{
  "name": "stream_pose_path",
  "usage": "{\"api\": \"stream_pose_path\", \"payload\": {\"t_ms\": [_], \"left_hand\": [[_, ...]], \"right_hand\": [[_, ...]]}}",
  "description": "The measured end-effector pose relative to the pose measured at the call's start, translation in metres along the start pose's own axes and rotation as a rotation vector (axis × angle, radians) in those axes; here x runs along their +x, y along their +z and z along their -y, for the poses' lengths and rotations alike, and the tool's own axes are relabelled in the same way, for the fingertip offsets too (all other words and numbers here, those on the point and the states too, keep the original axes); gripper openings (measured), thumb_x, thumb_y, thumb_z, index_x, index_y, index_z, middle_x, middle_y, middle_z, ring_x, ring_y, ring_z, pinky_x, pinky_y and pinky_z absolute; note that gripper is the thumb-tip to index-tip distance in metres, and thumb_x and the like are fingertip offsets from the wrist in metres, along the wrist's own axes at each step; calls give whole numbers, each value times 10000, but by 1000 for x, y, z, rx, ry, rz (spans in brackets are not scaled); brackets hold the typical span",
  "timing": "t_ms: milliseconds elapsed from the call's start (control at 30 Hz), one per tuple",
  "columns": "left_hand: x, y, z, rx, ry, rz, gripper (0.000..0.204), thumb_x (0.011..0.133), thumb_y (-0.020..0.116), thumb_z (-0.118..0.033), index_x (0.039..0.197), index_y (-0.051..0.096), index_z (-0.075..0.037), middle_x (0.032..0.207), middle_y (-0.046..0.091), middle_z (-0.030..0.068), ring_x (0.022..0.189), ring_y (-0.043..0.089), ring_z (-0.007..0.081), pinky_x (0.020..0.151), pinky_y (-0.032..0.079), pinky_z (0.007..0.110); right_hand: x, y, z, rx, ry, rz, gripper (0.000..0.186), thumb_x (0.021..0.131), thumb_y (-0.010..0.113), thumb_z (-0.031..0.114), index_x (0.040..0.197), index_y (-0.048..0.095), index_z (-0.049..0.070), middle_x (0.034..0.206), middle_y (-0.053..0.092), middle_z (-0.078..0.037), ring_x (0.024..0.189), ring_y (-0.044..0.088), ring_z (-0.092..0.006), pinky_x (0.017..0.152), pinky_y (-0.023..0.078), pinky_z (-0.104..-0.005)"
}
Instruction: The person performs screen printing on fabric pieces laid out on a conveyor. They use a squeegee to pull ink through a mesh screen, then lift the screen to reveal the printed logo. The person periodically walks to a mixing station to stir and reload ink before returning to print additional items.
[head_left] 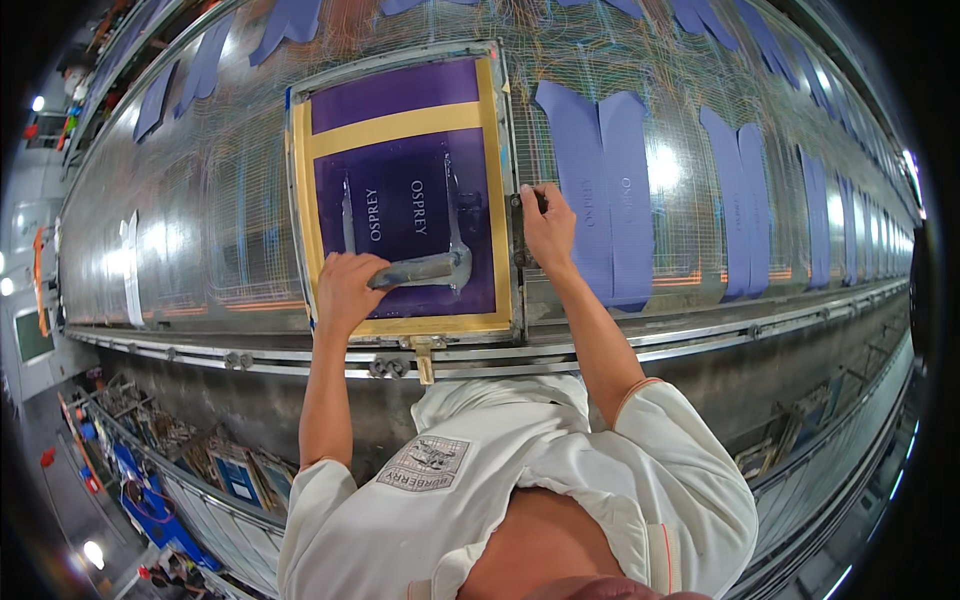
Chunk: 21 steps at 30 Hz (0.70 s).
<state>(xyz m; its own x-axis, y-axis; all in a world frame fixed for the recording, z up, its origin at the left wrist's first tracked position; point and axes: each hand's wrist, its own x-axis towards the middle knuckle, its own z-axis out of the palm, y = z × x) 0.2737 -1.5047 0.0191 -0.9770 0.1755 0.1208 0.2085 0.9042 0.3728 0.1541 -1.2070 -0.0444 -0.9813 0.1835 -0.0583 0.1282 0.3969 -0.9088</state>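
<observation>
A screen-printing frame [505,130] with a dark purple mesh and yellow tape borders lies on the long table before me. My left hand [347,290] is closed round one end of a squeegee [420,270] near the frame's lower part. Pale, glossy ink [458,262] gathers at the squeegee's other end, and streaks of it run up both sides of the lettered area. My right hand [549,226] grips the right edge of the frame, fingers bent over it. Just right of that hand lie flat violet fabric pieces [605,200] with faint printed letters.
More violet pieces [738,205] lie in rows along the table to the right and far side. A metal rail [700,337] with small stops runs along the near edge. A white strip [131,268] lies at left. Below the table, frames [240,475] stand on a rack.
</observation>
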Motion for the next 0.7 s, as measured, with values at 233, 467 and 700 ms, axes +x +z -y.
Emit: {"api": "stream_pose_path", "payload": {"t_ms": [233,467,700], "left_hand": [[-43,-1,40,-64,88,180,342,647,897,-294,906,752,-124,889,736,5,823,670,224,782,453,376],[52,6,78,53,170,195,306,736,832,-425,866,734,-167,755,680,41,803,689,237,754,485,405],[189,-14,114,60,83,177,331,686,865,-417,836,750,-145,766,703,91,746,689,345,687,547,437]], "right_hand": [[1,28,-18,-133,-51,-78,257,959,671,290,954,671,33,748,675,-183,666,662,-352,644,502,-420],[27,38,15,-526,-345,81,293,918,715,346,987,721,61,886,715,-196,909,673,-402,788,531,-482],[86,110,122,-652,-499,619,325,858,775,357,929,698,49,886,719,-176,949,668,-366,848,504,-492]]}}
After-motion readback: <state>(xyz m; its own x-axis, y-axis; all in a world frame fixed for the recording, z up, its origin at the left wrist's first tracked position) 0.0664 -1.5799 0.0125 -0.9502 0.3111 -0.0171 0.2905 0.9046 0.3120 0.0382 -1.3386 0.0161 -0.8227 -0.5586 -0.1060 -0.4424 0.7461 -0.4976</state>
